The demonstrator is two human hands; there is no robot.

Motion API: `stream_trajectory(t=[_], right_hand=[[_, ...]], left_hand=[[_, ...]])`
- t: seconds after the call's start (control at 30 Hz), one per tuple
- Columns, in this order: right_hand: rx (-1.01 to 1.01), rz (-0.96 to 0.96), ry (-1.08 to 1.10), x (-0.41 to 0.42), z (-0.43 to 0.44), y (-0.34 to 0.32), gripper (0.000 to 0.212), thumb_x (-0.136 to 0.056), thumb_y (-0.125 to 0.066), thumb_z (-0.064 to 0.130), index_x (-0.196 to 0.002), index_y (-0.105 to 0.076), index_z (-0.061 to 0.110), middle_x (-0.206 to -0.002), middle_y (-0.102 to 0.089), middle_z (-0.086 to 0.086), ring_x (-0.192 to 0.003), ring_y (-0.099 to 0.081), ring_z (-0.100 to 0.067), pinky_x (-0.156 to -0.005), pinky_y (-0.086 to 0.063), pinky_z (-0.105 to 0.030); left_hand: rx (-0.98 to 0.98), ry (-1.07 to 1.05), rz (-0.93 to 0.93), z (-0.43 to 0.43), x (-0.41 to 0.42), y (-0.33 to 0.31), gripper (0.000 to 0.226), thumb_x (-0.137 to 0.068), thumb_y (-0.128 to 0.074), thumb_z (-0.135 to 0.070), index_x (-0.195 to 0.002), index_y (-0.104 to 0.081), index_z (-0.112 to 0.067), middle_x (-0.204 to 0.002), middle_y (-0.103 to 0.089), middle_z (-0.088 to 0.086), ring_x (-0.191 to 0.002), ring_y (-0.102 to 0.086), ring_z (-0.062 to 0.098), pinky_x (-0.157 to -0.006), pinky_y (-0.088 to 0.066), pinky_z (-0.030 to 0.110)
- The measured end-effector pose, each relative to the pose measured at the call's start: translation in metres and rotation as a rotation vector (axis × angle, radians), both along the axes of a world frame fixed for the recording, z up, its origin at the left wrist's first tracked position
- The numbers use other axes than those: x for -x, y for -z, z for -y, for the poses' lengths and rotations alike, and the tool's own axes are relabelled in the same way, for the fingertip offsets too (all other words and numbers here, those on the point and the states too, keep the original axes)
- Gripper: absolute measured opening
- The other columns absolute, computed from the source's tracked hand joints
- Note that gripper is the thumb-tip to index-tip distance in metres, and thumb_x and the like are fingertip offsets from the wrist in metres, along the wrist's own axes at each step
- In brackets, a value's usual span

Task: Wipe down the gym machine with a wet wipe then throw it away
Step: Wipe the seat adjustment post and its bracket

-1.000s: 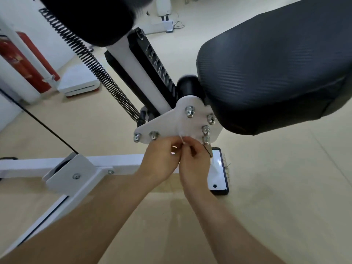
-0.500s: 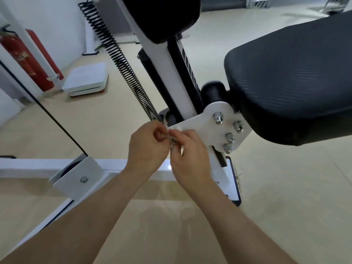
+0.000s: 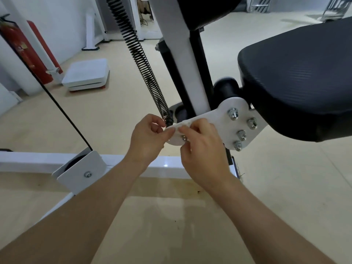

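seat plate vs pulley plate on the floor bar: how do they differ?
The seat plate is rounded and shows five bolts; the pulley plate is squarer, with one. The left hand and right hand hold a wipe at the seat plate's edge; nothing touches the pulley plate. The seat plate sits beside the black seat; the pulley plate sits low on the floor bar. Both are white, flat and bolted on.

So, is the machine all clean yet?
Not yet. The left hand and right hand both pinch the wipe at the white metal plate beside the seat, so wiping is under way. Which parts are already clean doesn't show. Throwing the wipe away is left.
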State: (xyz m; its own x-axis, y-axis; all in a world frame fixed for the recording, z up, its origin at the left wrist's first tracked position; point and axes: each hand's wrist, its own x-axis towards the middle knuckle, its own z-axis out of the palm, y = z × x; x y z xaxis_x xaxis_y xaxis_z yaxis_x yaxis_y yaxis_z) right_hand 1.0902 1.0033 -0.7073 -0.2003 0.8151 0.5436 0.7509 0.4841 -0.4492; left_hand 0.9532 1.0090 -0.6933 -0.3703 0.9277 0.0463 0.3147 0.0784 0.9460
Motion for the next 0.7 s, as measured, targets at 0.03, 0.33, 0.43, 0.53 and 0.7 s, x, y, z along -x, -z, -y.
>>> stream_trajectory(t=[0.03,0.33,0.43,0.53,0.7], right_hand=[[-0.014,0.044,0.006,0.003,0.0,-0.001,0.044,-0.069,-0.046,0.011,-0.105,-0.071,0.014,-0.092,-0.054,-0.004,-0.082,-0.051,-0.027,-0.062,-0.044,-0.034],[-0.092,0.243,0.013,0.029,0.001,0.005,0.042,-0.067,-0.042,0.013,-0.099,-0.067,0.022,-0.104,-0.057,0.002,-0.094,-0.048,-0.023,-0.07,-0.024,-0.032],[-0.083,0.196,0.018,0.027,0.01,0.013,0.055,-0.07,-0.034,0.015,-0.114,-0.067,0.019,-0.113,-0.062,0.003,-0.096,-0.049,-0.023,-0.07,-0.029,-0.03],[0.164,-0.138,-0.088,0.031,0.023,0.016,0.051,-0.076,-0.045,0.006,-0.123,-0.062,0.018,-0.121,-0.059,0.007,-0.099,-0.047,-0.016,-0.084,-0.04,-0.026],[0.646,-0.731,-0.158,0.029,0.039,0.013,0.061,-0.084,-0.047,-0.002,-0.129,-0.055,0.04,-0.112,-0.057,0.031,-0.098,-0.053,0.004,-0.074,-0.042,-0.009]], left_hand=[[0.019,0.024,0.058,0.001,0.002,-0.002,0.014,-0.082,-0.072,-0.012,-0.082,-0.059,-0.016,-0.066,-0.059,0.005,-0.06,-0.056,0.017,-0.058,-0.05,0.031],[0.054,0.079,0.231,-0.005,0.016,-0.007,0.006,-0.083,-0.068,-0.016,-0.079,-0.07,-0.011,-0.07,-0.066,0.005,-0.063,-0.059,0.014,-0.06,-0.046,0.027],[-0.014,0.064,0.031,-0.008,0.013,-0.012,0.001,-0.076,-0.074,-0.015,-0.075,-0.073,-0.014,-0.06,-0.066,-0.005,-0.056,-0.058,0.006,-0.057,-0.045,0.018],[-0.098,0.069,-0.227,-0.008,0.012,-0.014,0.007,-0.076,-0.071,-0.018,-0.073,-0.072,-0.024,-0.064,-0.068,-0.01,-0.061,-0.061,0.002,-0.06,-0.046,0.013],[-0.39,0.195,-0.687,-0.003,0.009,-0.005,0.008,-0.082,-0.063,-0.012,-0.081,-0.063,-0.02,-0.073,-0.059,-0.008,-0.065,-0.052,0.01,-0.061,-0.045,0.025]])
